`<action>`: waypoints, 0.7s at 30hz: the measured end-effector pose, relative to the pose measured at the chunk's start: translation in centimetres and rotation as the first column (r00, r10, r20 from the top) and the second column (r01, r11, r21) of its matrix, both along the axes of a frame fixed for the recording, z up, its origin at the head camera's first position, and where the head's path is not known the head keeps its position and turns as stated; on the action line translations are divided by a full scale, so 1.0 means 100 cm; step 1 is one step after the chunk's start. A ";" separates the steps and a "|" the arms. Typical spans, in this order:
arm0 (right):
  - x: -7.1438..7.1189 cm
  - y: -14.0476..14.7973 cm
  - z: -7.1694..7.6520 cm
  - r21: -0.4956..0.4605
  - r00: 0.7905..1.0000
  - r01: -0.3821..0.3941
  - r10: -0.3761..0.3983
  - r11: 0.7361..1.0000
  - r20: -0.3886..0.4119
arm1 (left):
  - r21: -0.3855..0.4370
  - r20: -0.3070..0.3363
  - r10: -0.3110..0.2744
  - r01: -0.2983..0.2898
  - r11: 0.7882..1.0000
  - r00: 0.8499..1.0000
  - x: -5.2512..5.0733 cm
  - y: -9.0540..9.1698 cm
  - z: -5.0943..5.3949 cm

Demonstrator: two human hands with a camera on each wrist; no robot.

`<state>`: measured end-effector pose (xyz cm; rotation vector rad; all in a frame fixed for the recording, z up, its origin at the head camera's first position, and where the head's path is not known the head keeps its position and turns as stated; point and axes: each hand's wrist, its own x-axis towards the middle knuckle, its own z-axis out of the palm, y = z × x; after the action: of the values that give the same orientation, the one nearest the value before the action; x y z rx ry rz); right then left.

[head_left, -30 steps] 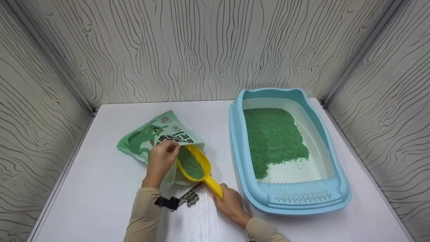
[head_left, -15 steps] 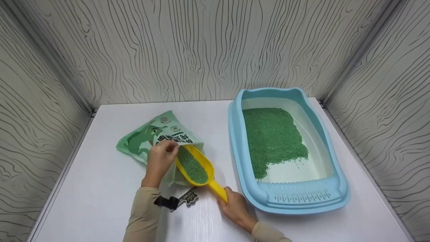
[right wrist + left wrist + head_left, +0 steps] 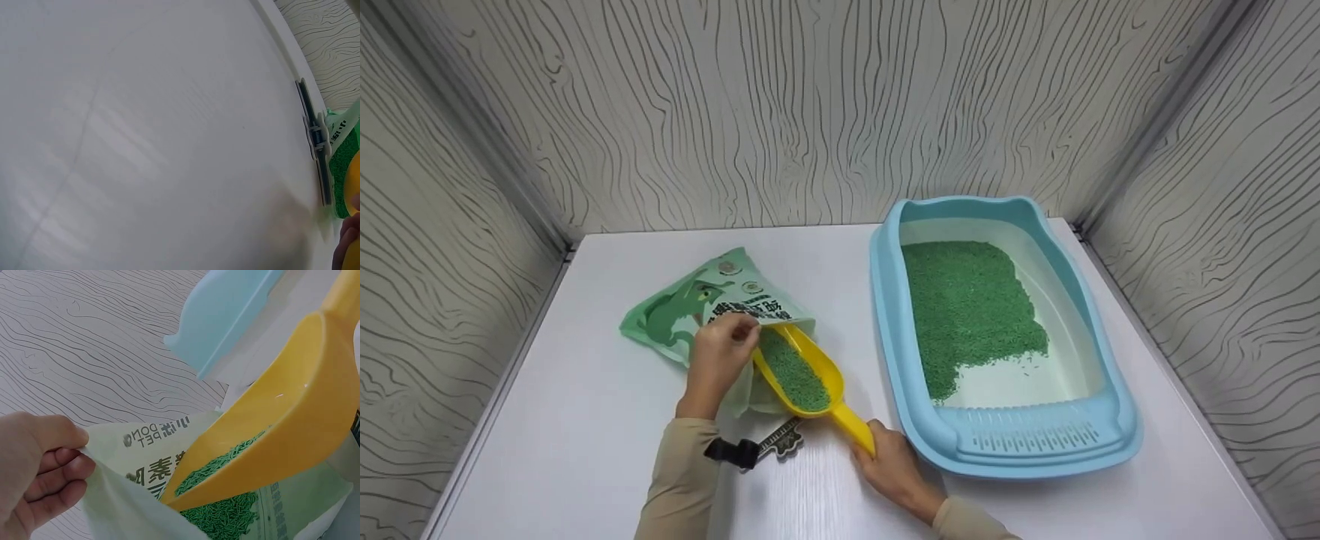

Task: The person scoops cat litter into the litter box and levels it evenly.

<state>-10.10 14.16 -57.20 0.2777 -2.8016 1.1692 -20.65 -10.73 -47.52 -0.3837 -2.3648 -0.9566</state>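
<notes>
With the fingers point(image 3: 62, 479) of my left hand point(image 3: 724, 356), I pinch the open edge of a pale-green printed plastic bag point(image 3: 709, 300) lying on the smooth white surface point(image 3: 577, 420), while my right hand point(image 3: 892, 466) grips the handle of a yellow plastic scoop point(image 3: 822, 367). The scoop's front end is inside the bag's mouth, and its bowl, carrying small green pellets point(image 3: 795, 375), reaches out toward me. To my right sits a light-blue, high-rimmed plastic tray point(image 3: 894, 322), partly covered with similar pellets.
</notes>
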 end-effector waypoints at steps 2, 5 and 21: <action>0.001 0.001 0.002 0.002 1.000 -0.001 0.001 1.000 0.020 | 0.000 -0.005 0.001 -0.001 1.000 1.000 0.000 0.000 0.000; 0.003 0.002 0.004 0.011 0.999 -0.002 0.002 1.000 0.034 | 0.005 -0.012 0.000 0.000 1.000 1.000 0.000 0.000 0.000; 0.023 0.001 0.035 0.146 0.997 -0.003 -0.008 0.989 0.078 | -0.031 0.000 0.019 -0.019 0.999 1.000 0.003 0.002 0.001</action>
<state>-7.76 14.22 -53.68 0.2444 -2.9599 0.9969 -20.33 -10.58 -47.45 -0.3731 -2.3817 -0.9119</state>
